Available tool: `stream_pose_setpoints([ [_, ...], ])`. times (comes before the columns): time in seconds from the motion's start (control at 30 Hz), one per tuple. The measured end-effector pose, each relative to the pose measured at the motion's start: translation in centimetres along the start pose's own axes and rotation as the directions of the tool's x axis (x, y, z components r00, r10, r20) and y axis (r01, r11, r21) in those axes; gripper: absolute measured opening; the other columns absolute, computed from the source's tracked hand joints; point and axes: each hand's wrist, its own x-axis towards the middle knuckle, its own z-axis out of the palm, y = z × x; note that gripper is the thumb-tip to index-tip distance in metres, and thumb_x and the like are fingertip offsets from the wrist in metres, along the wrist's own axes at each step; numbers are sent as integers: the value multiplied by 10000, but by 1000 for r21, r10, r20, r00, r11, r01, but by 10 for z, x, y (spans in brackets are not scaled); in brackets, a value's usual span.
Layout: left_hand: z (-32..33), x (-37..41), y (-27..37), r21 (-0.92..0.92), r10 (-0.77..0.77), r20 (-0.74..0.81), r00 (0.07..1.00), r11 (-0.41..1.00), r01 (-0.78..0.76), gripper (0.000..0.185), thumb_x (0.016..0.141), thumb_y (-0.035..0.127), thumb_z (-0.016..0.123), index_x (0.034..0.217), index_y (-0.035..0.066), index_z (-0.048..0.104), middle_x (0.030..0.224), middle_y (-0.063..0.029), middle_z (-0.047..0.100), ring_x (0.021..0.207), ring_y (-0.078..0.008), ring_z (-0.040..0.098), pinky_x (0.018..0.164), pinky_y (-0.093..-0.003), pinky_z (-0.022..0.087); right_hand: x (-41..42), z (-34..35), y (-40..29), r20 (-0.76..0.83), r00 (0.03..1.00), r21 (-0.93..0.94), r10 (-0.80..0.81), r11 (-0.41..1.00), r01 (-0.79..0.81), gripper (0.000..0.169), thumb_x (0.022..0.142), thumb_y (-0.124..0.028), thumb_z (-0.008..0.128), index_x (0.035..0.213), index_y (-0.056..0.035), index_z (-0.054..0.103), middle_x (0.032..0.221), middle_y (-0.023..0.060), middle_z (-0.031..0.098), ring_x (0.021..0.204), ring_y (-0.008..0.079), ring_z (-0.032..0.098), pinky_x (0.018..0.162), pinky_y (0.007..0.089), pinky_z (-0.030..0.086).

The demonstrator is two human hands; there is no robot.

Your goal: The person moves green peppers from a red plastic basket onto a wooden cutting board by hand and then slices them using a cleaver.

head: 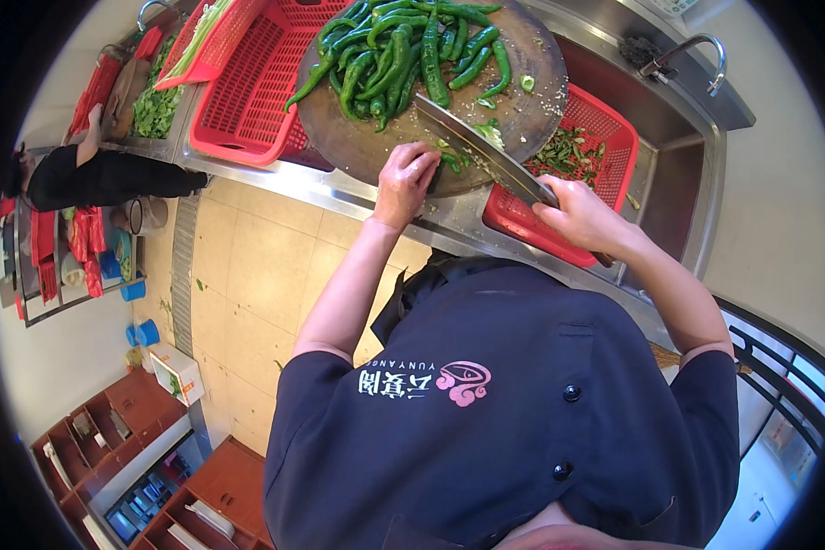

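My right hand (581,213) grips a broad cleaver (485,148) by its handle, the blade slanting up and left over a round wooden chopping board (357,148). At the board's near edge, my left hand (407,180) has its fingers bent beside small cut pieces of green pepper (452,162); whether it holds a piece cannot be told. A pile of long green peppers (399,58) covers the far part of the board. Pale seeds and scraps lie around the blade. Part of a red plastic basket (622,141) with chopped green pieces (574,155) shows right of the board.
The basket stands in a steel sink (677,168) under a curved tap (694,41). Another red basket (237,103) is left of the board, with a smaller one holding long green stalks (196,38) on it. Farther left, a person in black (103,179) stands by leafy greens (158,103).
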Motion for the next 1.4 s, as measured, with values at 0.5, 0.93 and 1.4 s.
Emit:
stream_pose_setpoints([
  [0.5,8,-4,-4,-27,-14,-35,999,1000,13,164,756,-13,734,901,29,669,968,-106,664,854,-299,646,732,-366,544,24,15,6,80,996,-73,-48,996,54,239,912,-157,572,1062,25,532,764,252,596,754,411,588,715,463,463],
  [0.93,-22,107,-14,-189,-135,-337,932,979,73,303,917,-40,595,1213,17,626,1178,-100,566,895,-140,601,791,-267,514,-1,36,19,166,977,474,134,858,-198,172,907,-155,589,1017,-27,556,606,2,494,463,84,472,433,278,399],
  [1.4,114,176,2,268,-244,419,875,953,138,342,869,188,670,1124,14,523,937,-207,676,917,-397,653,819,-486,505,-69,38,64,-310,865,738,394,674,-43,113,928,-101,548,968,-4,506,580,6,485,444,101,474,426,289,414],
])
